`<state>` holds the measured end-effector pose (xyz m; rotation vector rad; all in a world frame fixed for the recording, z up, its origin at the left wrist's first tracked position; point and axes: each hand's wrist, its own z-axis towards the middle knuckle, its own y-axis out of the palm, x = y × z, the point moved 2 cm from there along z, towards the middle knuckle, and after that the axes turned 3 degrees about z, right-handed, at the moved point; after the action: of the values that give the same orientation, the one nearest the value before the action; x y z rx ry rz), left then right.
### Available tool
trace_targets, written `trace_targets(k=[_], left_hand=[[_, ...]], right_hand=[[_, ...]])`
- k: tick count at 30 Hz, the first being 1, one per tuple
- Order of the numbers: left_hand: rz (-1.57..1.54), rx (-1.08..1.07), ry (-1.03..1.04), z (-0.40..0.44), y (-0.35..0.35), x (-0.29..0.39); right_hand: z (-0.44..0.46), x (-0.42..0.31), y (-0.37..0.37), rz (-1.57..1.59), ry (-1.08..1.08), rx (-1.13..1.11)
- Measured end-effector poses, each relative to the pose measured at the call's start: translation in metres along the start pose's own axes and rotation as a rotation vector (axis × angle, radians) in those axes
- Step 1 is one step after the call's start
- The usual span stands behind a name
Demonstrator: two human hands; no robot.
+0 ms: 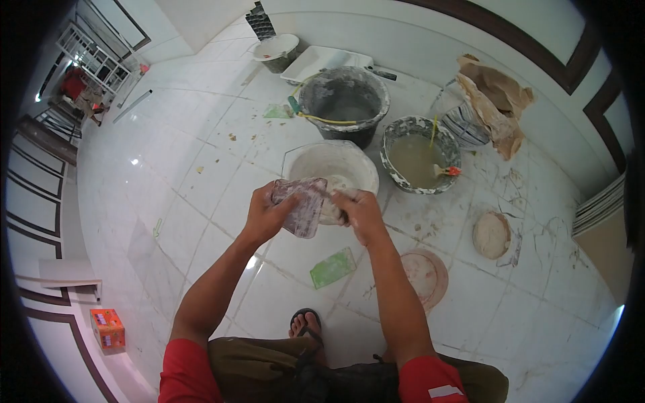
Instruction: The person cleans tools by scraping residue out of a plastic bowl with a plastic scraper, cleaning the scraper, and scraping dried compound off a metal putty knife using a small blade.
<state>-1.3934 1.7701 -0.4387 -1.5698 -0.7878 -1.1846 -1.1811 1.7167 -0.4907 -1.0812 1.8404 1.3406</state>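
My left hand (270,211) is closed on a flat, rounded-corner plastic plate (304,213) smeared with whitish plaster. Just right of the plate, my right hand (361,215) has its fingers curled together; what they hold, if anything, I cannot make out. Both hands are over the near side of a pale, plaster-coated basin (363,168), which has white paste inside. On the floor below the hands lies a green plastic plate (333,268) with white smears.
Beyond the basin stands a black bucket (359,134) with a yellow handle. Right of it, a tub (388,161) holds murky water and a brush (446,171). A torn paper sack (500,104) leans by the wall. A pinkish round lid (440,272) lies nearby. Far left, another person (77,87) is visible.
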Motion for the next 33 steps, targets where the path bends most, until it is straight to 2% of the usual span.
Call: trace_targets(k=[1,3,5,8,10,12,13,15,18,22,25,27,31,33], left_hand=[[0.001,0.005,0.002,0.000,-0.001,0.001],[0.021,0.005,-0.078,-0.003,0.001,0.002],[0.022,-0.017,-0.061,-0.004,0.003,0.008],[0.009,-0.028,-0.040,-0.002,0.000,0.002],[-0.009,-0.025,-0.039,0.000,-0.001,-0.004],[-0.256,0.051,-0.063,0.003,-0.001,-0.005],[-0.259,0.053,-0.060,0.005,0.000,-0.002],[-0.677,0.083,-0.175,0.009,0.001,0.001],[-0.808,0.111,-0.182,0.014,0.006,-0.004],[-0.712,0.103,-0.255,0.004,0.012,0.007],[-0.613,-0.014,-0.263,0.000,0.010,0.009],[-0.579,-0.177,-0.279,-0.001,0.008,0.006],[-0.657,-0.191,-0.373,-0.001,0.009,-0.007],[-0.500,-0.160,-0.348,0.000,0.011,-0.007]], right_hand=[[0.002,-0.001,-0.002,0.046,-0.023,0.091],[-0.001,-0.004,-0.003,0.016,0.004,0.045],[-0.003,-0.004,-0.002,-0.016,0.030,0.003],[0.003,0.003,-0.004,-0.092,-0.052,0.021],[0.008,-0.001,-0.020,0.085,-0.065,0.202],[0.006,0.002,-0.024,0.165,-0.037,0.172],[0.005,0.002,-0.023,0.240,-0.010,0.138],[-0.002,0.004,-0.018,0.189,0.022,0.065],[-0.004,0.015,-0.010,0.115,0.070,-0.044],[0.001,0.024,-0.004,0.130,0.036,-0.062],[0.003,0.018,-0.010,0.089,-0.010,0.002],[0.003,0.013,-0.015,0.024,-0.024,0.030],[0.003,0.015,-0.016,-0.127,-0.050,0.034],[0.003,0.017,-0.017,-0.141,-0.051,0.053]])
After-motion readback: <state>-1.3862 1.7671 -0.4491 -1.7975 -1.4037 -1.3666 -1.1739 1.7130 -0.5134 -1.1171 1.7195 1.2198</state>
